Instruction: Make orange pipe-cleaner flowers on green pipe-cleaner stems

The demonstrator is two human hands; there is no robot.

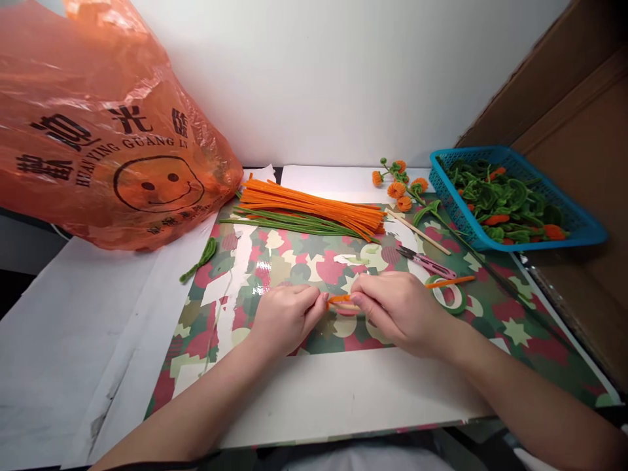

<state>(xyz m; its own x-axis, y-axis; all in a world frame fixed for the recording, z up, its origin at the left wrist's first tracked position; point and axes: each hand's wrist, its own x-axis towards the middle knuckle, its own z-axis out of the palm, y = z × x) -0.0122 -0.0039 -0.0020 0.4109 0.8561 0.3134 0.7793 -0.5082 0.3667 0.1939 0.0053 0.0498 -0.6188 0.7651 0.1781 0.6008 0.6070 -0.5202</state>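
My left hand (287, 315) and my right hand (395, 307) meet over a patterned mat (275, 261) near the table's front. Between their pinched fingertips runs a short orange pipe cleaner (338, 299), gripped at both ends. Both hands have their fingers curled closed. Behind them lies a bundle of orange pipe cleaners (314, 204) with several green pipe cleaners (294, 224) beneath it. Another orange piece (449, 282) lies across a roll of green tape (449, 296) just right of my right hand.
A large orange plastic bag (98, 124) fills the back left. A blue basket (515, 196) of green and orange pieces stands at the right. Pink scissors (426, 261), a wooden stick (417, 232), a finished orange-flower sprig (400, 186) and a loose green leaf shape (200, 260) lie around.
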